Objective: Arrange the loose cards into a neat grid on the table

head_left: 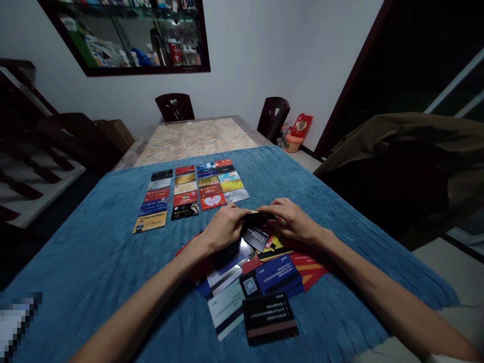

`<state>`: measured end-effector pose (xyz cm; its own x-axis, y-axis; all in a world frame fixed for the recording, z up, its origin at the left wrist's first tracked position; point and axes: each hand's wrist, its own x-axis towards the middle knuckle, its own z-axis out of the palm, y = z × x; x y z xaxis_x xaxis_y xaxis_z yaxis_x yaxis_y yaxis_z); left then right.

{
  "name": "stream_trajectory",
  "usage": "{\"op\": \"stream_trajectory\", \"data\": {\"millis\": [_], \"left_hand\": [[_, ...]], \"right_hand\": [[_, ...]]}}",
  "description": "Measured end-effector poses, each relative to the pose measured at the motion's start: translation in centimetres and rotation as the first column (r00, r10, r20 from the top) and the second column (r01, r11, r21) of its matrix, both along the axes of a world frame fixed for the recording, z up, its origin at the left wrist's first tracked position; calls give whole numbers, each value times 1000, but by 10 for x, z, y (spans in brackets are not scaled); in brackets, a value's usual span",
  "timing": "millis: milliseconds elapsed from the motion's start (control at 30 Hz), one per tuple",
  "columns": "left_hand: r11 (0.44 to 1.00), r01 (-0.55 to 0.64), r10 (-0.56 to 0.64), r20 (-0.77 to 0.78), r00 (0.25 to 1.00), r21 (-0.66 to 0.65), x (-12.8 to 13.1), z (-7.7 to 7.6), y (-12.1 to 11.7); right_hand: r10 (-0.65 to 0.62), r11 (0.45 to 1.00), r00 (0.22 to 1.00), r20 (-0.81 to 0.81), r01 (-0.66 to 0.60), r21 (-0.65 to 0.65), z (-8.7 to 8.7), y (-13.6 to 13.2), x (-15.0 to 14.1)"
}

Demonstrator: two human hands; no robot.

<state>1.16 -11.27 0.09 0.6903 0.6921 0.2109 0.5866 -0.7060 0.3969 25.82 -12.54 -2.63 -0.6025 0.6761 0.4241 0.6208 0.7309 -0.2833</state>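
Note:
My left hand (226, 226) and my right hand (289, 218) meet over a loose heap of plastic cards. Between their fingertips they grip a small dark stack of cards (257, 217) from both ends; how many it holds I cannot tell. Below lie scattered cards, many back side up: a black card (269, 317), a pale grey card (227, 308), a blue card (279, 275) and a red card (309, 267). Part of the heap is hidden under my hands. Beyond it, several columns of overlapping cards lie face up, with a gold card (150, 222) at the near left.
A blue cloth (94, 252) covers the near part of the table, and its patterned top (196, 136) shows at the far end. Dark chairs (174, 107) stand behind. At right is a brownish cloth-draped shape (408, 131); a pixelated patch covers the lower left.

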Motion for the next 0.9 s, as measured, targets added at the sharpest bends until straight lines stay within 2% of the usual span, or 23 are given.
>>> {"op": "stream_trajectory", "data": {"millis": [367, 567, 700, 900], "left_hand": [[999, -1, 0, 13, 1000, 47, 1, -7, -1], [997, -25, 22, 38, 999, 70, 0, -12, 0], [995, -62, 58, 50, 997, 84, 0, -10, 0], [992, -77, 71, 60, 996, 104, -1, -5, 0]], "right_hand": [[8, 999, 1000, 27, -9, 53, -4, 2, 0], [-7, 976, 998, 60, -6, 217, -9, 2, -2], [-57, 936, 997, 60, 33, 350, -11, 2, -6], [-110, 876, 993, 42, 77, 477, -10, 1, -11]]}}
